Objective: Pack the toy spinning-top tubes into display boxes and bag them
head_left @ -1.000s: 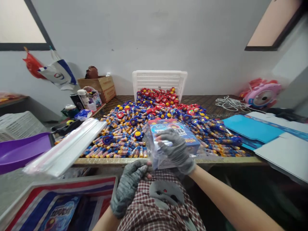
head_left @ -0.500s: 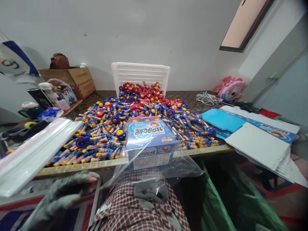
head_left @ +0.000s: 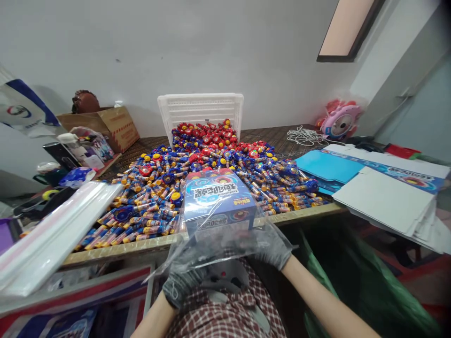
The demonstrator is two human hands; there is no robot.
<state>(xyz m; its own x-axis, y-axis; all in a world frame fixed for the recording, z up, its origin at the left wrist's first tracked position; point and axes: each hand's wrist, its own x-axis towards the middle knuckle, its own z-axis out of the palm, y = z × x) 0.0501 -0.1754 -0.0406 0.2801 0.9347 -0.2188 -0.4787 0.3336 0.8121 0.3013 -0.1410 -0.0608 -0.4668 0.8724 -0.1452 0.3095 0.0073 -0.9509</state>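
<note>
A blue printed display box [head_left: 220, 199] stands at the table's front edge, with red and blue toy tops showing at its back. A clear plastic bag [head_left: 165, 263] covers it, its loose end hanging towards me. My left hand [head_left: 186, 270], in a grey glove, is closed on this loose end below the box's left side. From the right, my gloved right hand [head_left: 269, 249] grips the film below the front face, fingers pointing inward. Film and blur partly hide the fingers of both hands.
Candy-filled toy tubes [head_left: 151, 211] cover the table around the box, spilling from a tipped white basket [head_left: 200, 99]. Flat plastic bags [head_left: 59, 230] lie at left. Blue sheets [head_left: 327, 166] and white cardboard [head_left: 384, 199] lie at right. A green sack [head_left: 373, 281] hangs below.
My left hand has moved right, from beside the table edge to the bag's loose end. My right hand has come into view at the bag. The box stays in place.
</note>
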